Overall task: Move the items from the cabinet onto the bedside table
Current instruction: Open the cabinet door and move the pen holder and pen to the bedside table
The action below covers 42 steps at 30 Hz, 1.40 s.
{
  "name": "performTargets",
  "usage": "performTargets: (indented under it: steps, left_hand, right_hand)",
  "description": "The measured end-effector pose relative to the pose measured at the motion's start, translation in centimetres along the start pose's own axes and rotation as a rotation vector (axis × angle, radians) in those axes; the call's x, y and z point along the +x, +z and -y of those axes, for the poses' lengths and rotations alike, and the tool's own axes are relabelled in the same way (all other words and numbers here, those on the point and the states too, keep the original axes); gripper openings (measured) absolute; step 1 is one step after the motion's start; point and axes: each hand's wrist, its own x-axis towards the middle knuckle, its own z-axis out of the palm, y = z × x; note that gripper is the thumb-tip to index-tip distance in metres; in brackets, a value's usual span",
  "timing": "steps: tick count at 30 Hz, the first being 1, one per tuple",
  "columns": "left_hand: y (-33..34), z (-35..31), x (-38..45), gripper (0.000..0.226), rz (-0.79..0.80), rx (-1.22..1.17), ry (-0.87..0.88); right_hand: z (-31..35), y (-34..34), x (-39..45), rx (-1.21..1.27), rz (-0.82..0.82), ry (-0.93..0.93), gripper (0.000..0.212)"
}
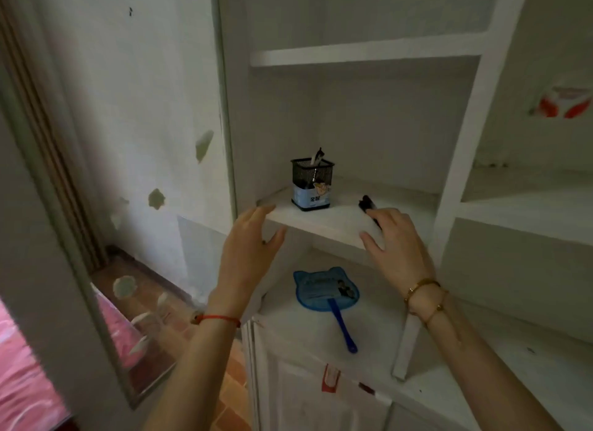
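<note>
A black mesh pen holder with a pale blue label and a pen in it stands on a white cabinet shelf. To its right a small black object lies on the same shelf, partly hidden by my right hand. That hand hovers open over it, fingers spread. My left hand is open at the shelf's front left edge, apart from the holder. On the surface below lies a blue cat-shaped hand fan with a blue handle.
The white cabinet has more shelves above and to the right; a red-and-white item sits in the upper right compartment. A peeling wall is on the left, tiled floor below, pink fabric at bottom left.
</note>
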Motion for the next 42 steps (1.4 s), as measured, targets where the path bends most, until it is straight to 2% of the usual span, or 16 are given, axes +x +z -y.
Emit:
performTargets:
  steps: [4, 9, 13, 16, 19, 21, 23, 25, 26, 31, 34, 39, 42]
  left_hand:
    - [2.5, 0.2, 4.2, 0.055, 0.007, 0.01, 0.014]
    - [5.2, 0.4, 8.8, 0.08, 0.092, -0.043, -0.001]
    - [7.3, 1.1, 11.0, 0.089, 0.162, -0.088, -0.028]
    - [8.7, 2.1, 12.2, 0.088, 0.187, -0.186, -0.031]
    - [9.5, 2.5, 12.8, 0.085, 0.178, -0.269, -0.051]
    - [9.8, 2.6, 13.1, 0.082, 0.16, -0.284, -0.063]
    - [9.9, 2.8, 13.5, 0.078, 0.156, -0.277, -0.06]
    - [9.9, 3.0, 13.5, 0.073, 0.144, -0.282, -0.05]
    - [9.8, 3.0, 13.4, 0.072, 0.135, -0.295, -0.052]
    - [8.2, 2.9, 11.6, 0.074, 0.086, -0.348, -0.045]
    - [6.5, 2.5, 9.8, 0.072, 0.037, -0.368, -0.025]
    - [3.0, 1.4, 5.0, 0.068, -0.048, -0.357, 0.006]
    - [1.1, 0.4, 0.9, 0.071, -0.068, -0.325, -0.051]
  right_hand:
    - [-1.4, 1.4, 3.9, -0.059, 0.064, 0.08, 0.04]
    - [-2.7, 2.9, 7.9, -0.151, 0.144, 0.215, 0.037]
    - [-3.7, 3.9, 9.7, -0.237, 0.246, 0.33, 0.034]
    - [-4.1, 4.5, 10.3, -0.265, 0.24, 0.361, 0.023]
    - [-4.3, 4.7, 10.6, -0.283, 0.221, 0.4, 0.041]
    - [-4.1, 4.5, 10.7, -0.276, 0.246, 0.42, 0.04]
    - [-3.7, 4.3, 10.7, -0.268, 0.266, 0.435, 0.034]
    - [-3.3, 4.0, 10.6, -0.247, 0.268, 0.428, 0.014]
    - [-3.2, 3.8, 10.4, -0.232, 0.26, 0.413, 0.006]
    - [-2.3, 3.0, 8.4, -0.136, 0.111, 0.328, 0.012]
    - [-1.5, 2.3, 6.5, 0.001, 0.021, 0.285, 0.019]
    - [0.2, 0.7, 1.8, 0.144, -0.01, 0.241, 0.027]
    - [1.1, -0.3, -1.8, 0.212, -0.044, 0.217, 0.03]
